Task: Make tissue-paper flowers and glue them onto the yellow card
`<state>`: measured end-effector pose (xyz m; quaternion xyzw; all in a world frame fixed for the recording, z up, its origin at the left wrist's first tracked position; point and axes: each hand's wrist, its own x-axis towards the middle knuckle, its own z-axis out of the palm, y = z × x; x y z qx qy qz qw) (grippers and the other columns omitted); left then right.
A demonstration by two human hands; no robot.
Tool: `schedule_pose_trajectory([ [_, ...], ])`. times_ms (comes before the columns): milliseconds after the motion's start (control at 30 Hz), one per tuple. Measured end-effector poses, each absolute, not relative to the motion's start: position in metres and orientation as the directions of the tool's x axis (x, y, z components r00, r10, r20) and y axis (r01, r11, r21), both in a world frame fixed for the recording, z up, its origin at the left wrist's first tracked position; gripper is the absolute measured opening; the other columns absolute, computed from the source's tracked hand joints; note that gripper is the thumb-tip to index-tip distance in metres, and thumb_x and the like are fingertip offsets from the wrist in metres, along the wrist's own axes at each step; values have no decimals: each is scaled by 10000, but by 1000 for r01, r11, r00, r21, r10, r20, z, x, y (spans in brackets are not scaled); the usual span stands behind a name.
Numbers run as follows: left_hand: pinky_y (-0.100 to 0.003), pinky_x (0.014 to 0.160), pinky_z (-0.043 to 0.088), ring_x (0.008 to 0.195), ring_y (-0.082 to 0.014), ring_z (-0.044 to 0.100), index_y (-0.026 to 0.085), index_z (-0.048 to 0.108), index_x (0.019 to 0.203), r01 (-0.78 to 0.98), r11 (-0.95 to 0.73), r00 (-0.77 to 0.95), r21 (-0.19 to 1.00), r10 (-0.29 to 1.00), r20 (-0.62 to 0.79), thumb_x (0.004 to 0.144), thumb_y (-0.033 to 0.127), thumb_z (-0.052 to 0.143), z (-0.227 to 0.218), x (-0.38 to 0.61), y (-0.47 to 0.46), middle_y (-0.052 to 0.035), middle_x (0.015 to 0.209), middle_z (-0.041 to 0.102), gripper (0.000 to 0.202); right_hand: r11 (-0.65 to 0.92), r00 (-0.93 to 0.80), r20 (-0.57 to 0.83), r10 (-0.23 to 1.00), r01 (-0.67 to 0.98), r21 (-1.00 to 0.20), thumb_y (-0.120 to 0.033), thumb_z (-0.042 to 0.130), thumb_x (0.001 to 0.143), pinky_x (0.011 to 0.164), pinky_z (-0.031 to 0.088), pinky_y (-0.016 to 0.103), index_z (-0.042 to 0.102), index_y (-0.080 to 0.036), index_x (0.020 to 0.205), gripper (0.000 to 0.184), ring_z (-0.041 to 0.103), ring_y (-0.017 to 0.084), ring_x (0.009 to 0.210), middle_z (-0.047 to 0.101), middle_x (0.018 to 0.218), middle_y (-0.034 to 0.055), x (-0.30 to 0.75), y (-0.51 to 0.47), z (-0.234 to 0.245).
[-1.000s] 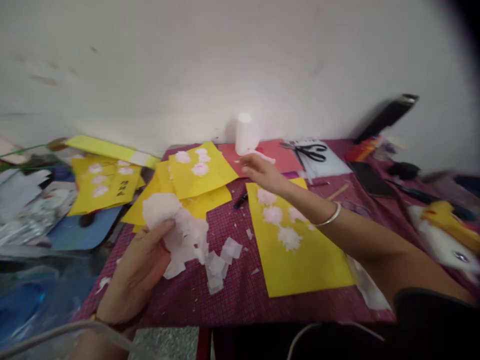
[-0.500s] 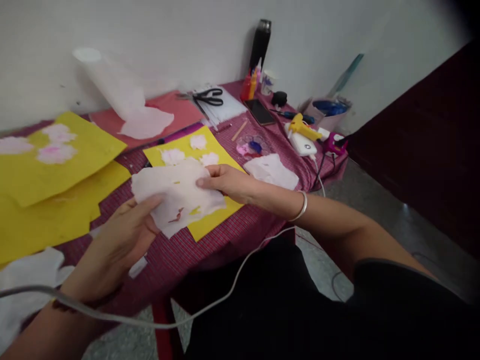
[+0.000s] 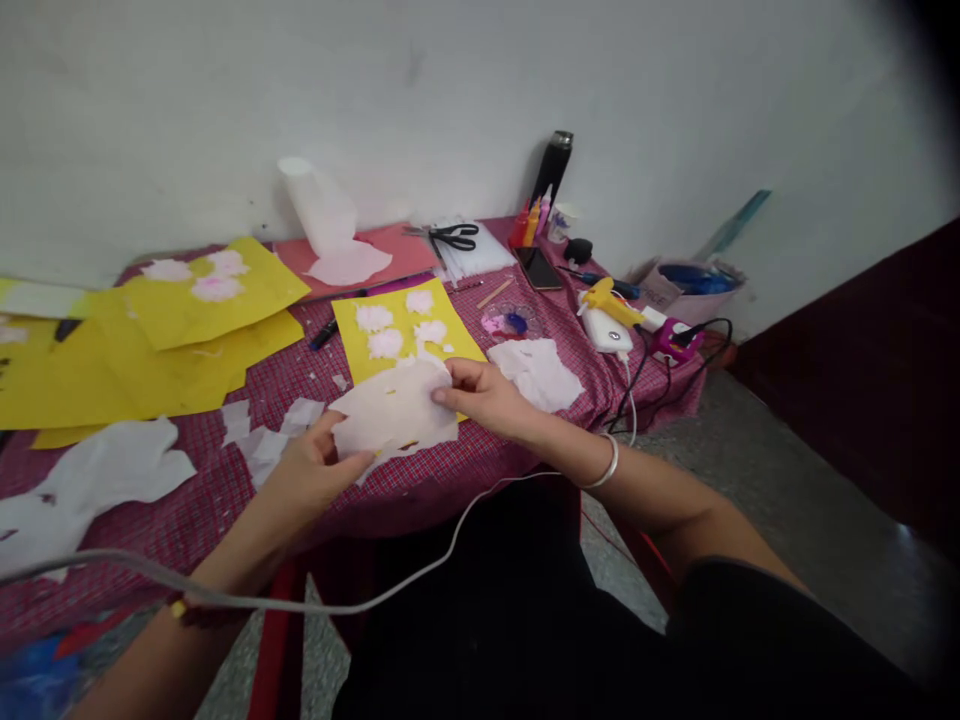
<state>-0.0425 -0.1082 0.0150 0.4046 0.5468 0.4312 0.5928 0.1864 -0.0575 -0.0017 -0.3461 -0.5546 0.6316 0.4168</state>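
A torn sheet of white tissue paper [image 3: 394, 405] with small holes is held between my two hands, over the near edge of a yellow sheet [image 3: 360, 345]. My right hand [image 3: 484, 395] pinches its upper right edge between thumb and fingers. At the left edge, my left hand [image 3: 315, 470] grips the sheet with the thumb near its lower corner. On the yellow sheet sit several fluffy pale pink paper tufts [image 3: 386, 343]. Right of it lies a crumpled piece of white tissue paper [image 3: 536, 372]. Torn scraps [image 3: 266, 450] are scattered left of my hands.
Yellow sheets [image 3: 172, 370] cover the left side. Behind stand a white paper roll [image 3: 319, 210], black scissors [image 3: 454, 236] and a dark bottle [image 3: 553, 165]. A phone [image 3: 538, 268], paint palette [image 3: 510, 320] and yellow glue gun [image 3: 611, 298] lie right. A white cable [image 3: 390, 605] crosses in front.
The view has shifted, so the table appears lower and further right. Both hands still hold the tissue paper, now closer to the yellow sheet's near edge, leaving more tufts visible.
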Motion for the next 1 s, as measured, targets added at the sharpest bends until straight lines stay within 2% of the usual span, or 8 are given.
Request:
schedule_pose_trajectory([
  [100, -195, 696, 561, 797, -144, 683, 237, 684, 1016, -133, 137, -24, 982, 990, -142, 558, 76, 829, 35, -40, -105, 12, 1067, 734, 507, -121, -496, 37, 867, -282, -952, -373, 792, 681, 741, 512, 255, 641, -184, 827, 283, 605, 116, 738, 658, 780, -23, 194, -71, -5],
  [167, -206, 739, 571, 793, -134, 681, 253, 683, 1094, -239, 114, -2, 964, 993, -118, 578, 71, 802, 47, -36, -100, 11, 1137, 712, 560, -234, -609, 40, 792, -365, -901, -328, 822, 650, 832, 521, 299, 655, -184, 932, 358, 641, 138, 839, 700, 893, 0, 197, -78, -8],
  [300, -204, 579, 580, 588, -122, 661, 263, 673, 1163, -301, 239, 69, 923, 971, -229, 582, 96, 777, 54, -33, -97, 18, 847, 750, 613, -463, -713, 37, 700, -492, -737, -355, 835, 661, 938, 494, 351, 648, -197, 1093, 496, 657, 175, 998, 700, 1093, 55, 200, -84, -17],
  [467, -197, 313, 452, 345, -134, 560, 286, 665, 1173, -150, 450, 249, 880, 879, -407, 560, 204, 819, 43, -46, -105, 38, 574, 678, 637, -680, -779, -70, 623, -495, -541, -547, 750, 718, 846, 535, 372, 662, -189, 1001, 464, 682, 192, 907, 724, 989, 66, 185, -91, -36],
  [633, -233, 431, 534, 508, -170, 667, 230, 656, 1137, -107, 437, 208, 893, 888, -410, 558, 187, 847, 34, -45, -102, -23, 789, 752, 611, -638, -764, -93, 639, -458, -619, -375, 896, 576, 749, 551, 271, 671, -177, 1072, 580, 677, 150, 802, 730, 988, 62, 171, -107, -41],
  [767, -208, 463, 522, 501, -140, 649, 199, 659, 1103, -173, 399, 112, 901, 916, -384, 568, 164, 855, 20, -45, -99, -11, 730, 742, 571, -609, -713, -118, 691, -485, -628, -512, 845, 610, 683, 555, 258, 676, -190, 1110, 618, 680, 154, 799, 731, 1003, 76, 178, -109, -37],
  [900, -204, 512, 534, 551, -134, 661, 191, 675, 1036, -280, 343, 21, 897, 936, -351, 574, 156, 857, 11, -45, -101, -1, 763, 746, 498, -580, -638, -228, 736, -421, -697, -423, 878, 573, 632, 537, 233, 711, -163, 973, 505, 671, 132, 708, 743, 891, 50, 177, -107, -36],
  [1000, -275, 634, 588, 734, -201, 717, 194, 674, 1037, -401, 377, 12, 835, 913, -407, 673, 326, 817, 12, -43, -106, -35, 881, 761, 413, -505, -511, -262, 819, -424, -752, -340, 898, 514, 669, 535, 244, 713, -148, 836, 418, 659, 128, 670, 734, 772, 19, 171, -105, -36],
])
